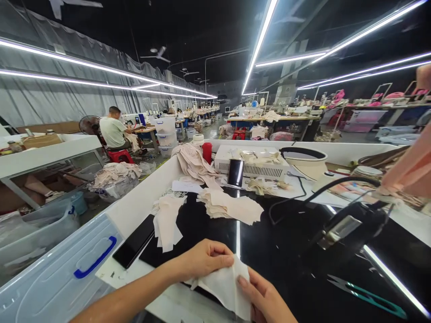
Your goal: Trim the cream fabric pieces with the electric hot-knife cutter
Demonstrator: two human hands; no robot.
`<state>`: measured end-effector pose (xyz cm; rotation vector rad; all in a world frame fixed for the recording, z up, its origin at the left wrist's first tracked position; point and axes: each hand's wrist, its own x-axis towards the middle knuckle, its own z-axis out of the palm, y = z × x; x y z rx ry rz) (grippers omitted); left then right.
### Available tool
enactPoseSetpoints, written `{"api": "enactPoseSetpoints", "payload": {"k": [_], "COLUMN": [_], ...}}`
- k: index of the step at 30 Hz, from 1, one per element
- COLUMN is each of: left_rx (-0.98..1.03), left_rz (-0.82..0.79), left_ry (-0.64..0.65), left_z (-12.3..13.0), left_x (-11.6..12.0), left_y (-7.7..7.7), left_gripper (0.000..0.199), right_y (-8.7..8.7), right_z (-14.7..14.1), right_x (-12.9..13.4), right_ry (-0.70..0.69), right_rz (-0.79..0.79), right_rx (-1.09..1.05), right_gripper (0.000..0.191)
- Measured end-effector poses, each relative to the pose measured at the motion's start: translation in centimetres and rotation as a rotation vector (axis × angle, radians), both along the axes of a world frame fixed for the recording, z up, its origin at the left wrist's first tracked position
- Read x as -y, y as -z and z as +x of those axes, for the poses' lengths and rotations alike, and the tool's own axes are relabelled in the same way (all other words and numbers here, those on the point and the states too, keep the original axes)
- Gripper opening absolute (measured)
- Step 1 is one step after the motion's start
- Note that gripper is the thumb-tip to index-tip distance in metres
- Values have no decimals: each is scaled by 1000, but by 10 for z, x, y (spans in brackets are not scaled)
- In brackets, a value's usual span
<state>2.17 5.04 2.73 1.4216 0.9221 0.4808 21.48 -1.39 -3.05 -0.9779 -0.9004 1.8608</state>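
A cream fabric piece (220,287) hangs between both hands over the near edge of the black tabletop. My left hand (205,259) pinches its upper edge between thumb and fingers. On the right side of the cloth, my right hand (262,294) grips it with the thumb on top and the fingers behind, partly hidden. Beyond the hands lies a stack of cream cut pieces (232,206). Another small pile of pale cut pieces (168,220) rests to the left, near a black phone (134,242).
Teal thread snips (367,296) lie at the right, below a dark machine part (353,224) with a cable. A white vented box (251,161) and a red thread cone (207,152) stand at the back. A blue-handled plastic bin (67,264) is left. Another person (114,130) sits farther off.
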Motion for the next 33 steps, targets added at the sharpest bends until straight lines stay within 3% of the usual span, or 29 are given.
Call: {"api": "enactPoseSetpoints", "payload": {"k": [6, 9, 13, 17, 21, 24, 27, 30, 33], "left_rx": [-94, -143, -230, -485, -671, -789, -923, -903, -804], "left_rz": [-17, -2, 87, 416, 823, 1132, 1227, 1060, 939], "left_ry": [74, 112, 176, 157, 94, 54, 144, 380, 476], "left_z": [-9, -13, -22, -34, -44, -51, -61, -75, -81], "left_x": [-1, -1, -4, -13, -23, -21, -11, 1, 10], "left_y": [-5, -4, -2, -12, -27, -32, -27, -18, -11], "left_gripper": [67, 57, 36, 20, 21, 29, 29, 10, 22], "right_y": [-21, -22, -17, -19, -38, -46, -32, -5, 15], "right_z": [-4, -4, 1, 14, 27, 33, 39, 47, 55], "right_x": [-4, -7, -18, -35, -44, -38, -23, -4, 13], "right_ry": [249, 279, 340, 424, 502, 559, 503, 327, 155], "right_rz": [-115, -117, -3, 122, 225, 400, 703, 959, 1100], "right_rx": [-152, -156, 7, 145, 261, 442, 665, 813, 922], "right_gripper": [67, 71, 73, 63, 53, 40, 17, 13, 20]}}
